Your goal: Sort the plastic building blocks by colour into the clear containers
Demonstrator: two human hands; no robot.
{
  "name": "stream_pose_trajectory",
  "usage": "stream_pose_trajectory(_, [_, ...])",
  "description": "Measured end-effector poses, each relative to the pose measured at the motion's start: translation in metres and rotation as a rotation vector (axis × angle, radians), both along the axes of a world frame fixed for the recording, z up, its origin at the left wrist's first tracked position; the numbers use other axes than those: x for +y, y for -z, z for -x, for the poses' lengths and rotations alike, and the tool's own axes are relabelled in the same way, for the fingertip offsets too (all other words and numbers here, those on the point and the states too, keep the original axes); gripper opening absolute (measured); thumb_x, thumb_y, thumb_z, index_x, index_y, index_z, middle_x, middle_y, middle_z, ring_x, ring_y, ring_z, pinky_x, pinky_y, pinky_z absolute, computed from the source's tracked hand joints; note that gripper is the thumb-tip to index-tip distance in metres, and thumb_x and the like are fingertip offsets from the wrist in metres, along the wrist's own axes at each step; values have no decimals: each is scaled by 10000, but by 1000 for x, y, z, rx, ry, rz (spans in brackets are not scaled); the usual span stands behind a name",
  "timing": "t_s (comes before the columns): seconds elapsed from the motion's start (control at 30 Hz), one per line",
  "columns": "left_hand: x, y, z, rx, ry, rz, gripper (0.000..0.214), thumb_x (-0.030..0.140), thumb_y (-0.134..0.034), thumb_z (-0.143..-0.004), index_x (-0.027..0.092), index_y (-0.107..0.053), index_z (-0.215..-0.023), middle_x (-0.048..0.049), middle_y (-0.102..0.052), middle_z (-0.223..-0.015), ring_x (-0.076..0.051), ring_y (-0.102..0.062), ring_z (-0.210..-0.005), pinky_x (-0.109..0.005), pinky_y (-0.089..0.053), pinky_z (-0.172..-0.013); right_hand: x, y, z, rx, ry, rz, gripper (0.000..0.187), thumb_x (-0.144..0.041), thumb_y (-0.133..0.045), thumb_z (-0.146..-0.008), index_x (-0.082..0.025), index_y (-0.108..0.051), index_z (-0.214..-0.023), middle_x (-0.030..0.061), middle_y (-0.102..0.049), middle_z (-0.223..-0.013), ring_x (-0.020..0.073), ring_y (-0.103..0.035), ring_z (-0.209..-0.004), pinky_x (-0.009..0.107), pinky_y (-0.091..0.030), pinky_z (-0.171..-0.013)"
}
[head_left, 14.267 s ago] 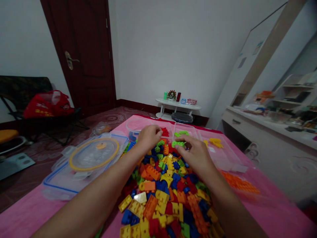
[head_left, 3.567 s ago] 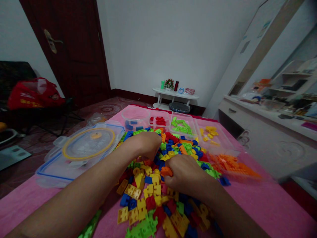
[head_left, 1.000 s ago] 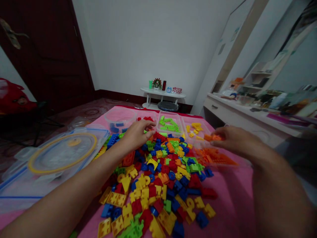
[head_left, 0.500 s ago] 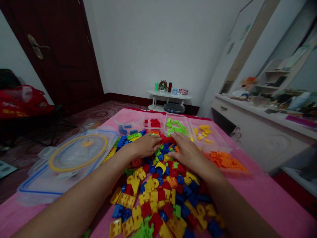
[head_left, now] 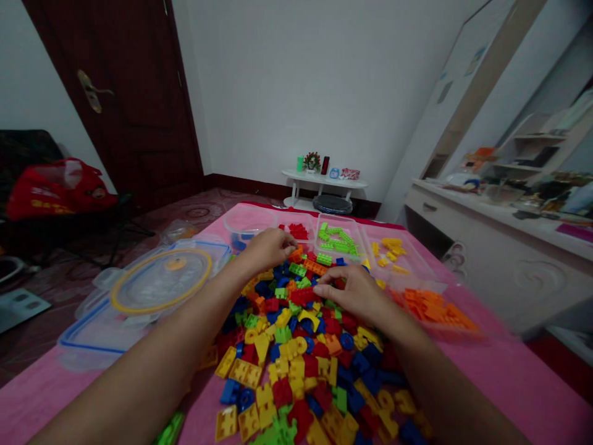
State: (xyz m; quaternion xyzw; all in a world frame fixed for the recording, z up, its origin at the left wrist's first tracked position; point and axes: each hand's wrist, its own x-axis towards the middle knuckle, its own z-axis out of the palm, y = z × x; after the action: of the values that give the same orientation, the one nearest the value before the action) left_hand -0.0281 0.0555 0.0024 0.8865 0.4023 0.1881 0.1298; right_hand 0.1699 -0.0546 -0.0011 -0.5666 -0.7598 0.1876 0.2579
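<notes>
A heap of mixed plastic bricks (head_left: 301, 346) in red, blue, yellow, green and orange covers the pink table (head_left: 504, 383). My left hand (head_left: 269, 247) is at the heap's far edge with its fingers curled; an orange brick (head_left: 296, 253) sits at its fingertips. My right hand (head_left: 354, 293) rests on the heap with fingers bent, its fingertips on red bricks (head_left: 303, 295). Whether either hand grips a brick I cannot make out.
Clear tubs stand behind the heap: one with blue bricks (head_left: 243, 225), one with red (head_left: 299, 232), one with green (head_left: 338, 238), one with yellow (head_left: 393, 250). An orange-brick tub (head_left: 435, 309) lies right. A lidded clear box (head_left: 152, 284) sits left.
Both hands were flat on the heap's far part half a second ago. The left has since reached further toward the tubs; the right has drawn back slightly and curled its fingers.
</notes>
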Motion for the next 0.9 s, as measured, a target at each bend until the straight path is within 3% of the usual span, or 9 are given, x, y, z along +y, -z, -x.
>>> stream_pose_trajectory(0.07, [3, 14, -7, 41, -18, -148, 344, 204, -482, -792, 201, -656, -1089, -90, -671, -1045, -221, -605, -964, -285, -435, -810, 2, 2, 0, -10, 68, -66, 215, -375, -592, -772, -206, -716, -724, 12, -709, -735, 175, -628, -690, 272, -440, -640])
stream_pose_trajectory(0.17, [2, 32, -15, 132, 17, -157, 398, 251, -456, -835, 218, -566, -1216, -109, -638, -1074, -230, -596, -988, -309, -441, -830, 7, 3, -6, -39, 162, -195, 180, -303, -562, -782, -204, -713, -788, 30, -714, -823, 194, -635, -781, 296, -459, -721])
stream_pose_trajectory(0.3, [0, 41, -18, 137, -36, -151, 440, 265, -442, -851, 202, -483, -1284, -126, -575, -1109, -227, -594, -975, -320, -453, -829, 15, 13, -22, -161, 252, -295, 267, -225, -535, -779, -172, -676, -999, 87, -678, -1049, 234, -598, -994, 362, -435, -895])
stream_pose_trajectory(0.5, [8, 48, -16, 123, -27, -89, 455, 251, -542, -761, 126, -538, -1198, -142, -562, -1109, -239, -569, -1004, -311, -440, -883, 19, 39, -24, -255, 136, -226, 464, -224, -518, -794, -148, -536, -1251, 120, -545, -1298, 256, -481, -1201, 405, -352, -1018])
stream_pose_trajectory(0.63, [11, 49, -15, 101, -54, -67, 384, 281, -584, -724, 140, -591, -1081, -122, -580, -1072, -229, -578, -945, -306, -452, -840, 18, 38, -14, -278, 56, -208, 441, -181, -499, -795, -178, -538, -1234, 90, -588, -1246, 242, -515, -1158, 398, -364, -991])
stream_pose_trajectory(0.8, [8, 43, -14, 63, -44, -77, 401, 266, -649, -645, 166, -555, -1021, -68, -630, -972, -208, -585, -863, -279, -454, -746, 16, 31, -6, -244, 83, -183, 240, -167, -526, -763, -191, -627, -979, 60, -676, -1012, 226, -597, -977, 349, -423, -869])
stream_pose_trajectory(0.9, [4, 40, -15, 65, -45, -75, 361, 227, -620, -650, 180, -561, -1003, -52, -652, -914, -199, -591, -798, -258, -429, -650, 15, 31, -5, -207, 121, -187, 304, -141, -537, -723, -192, -597, -1016, 60, -670, -1012, 216, -603, -954, 320, -429, -838])
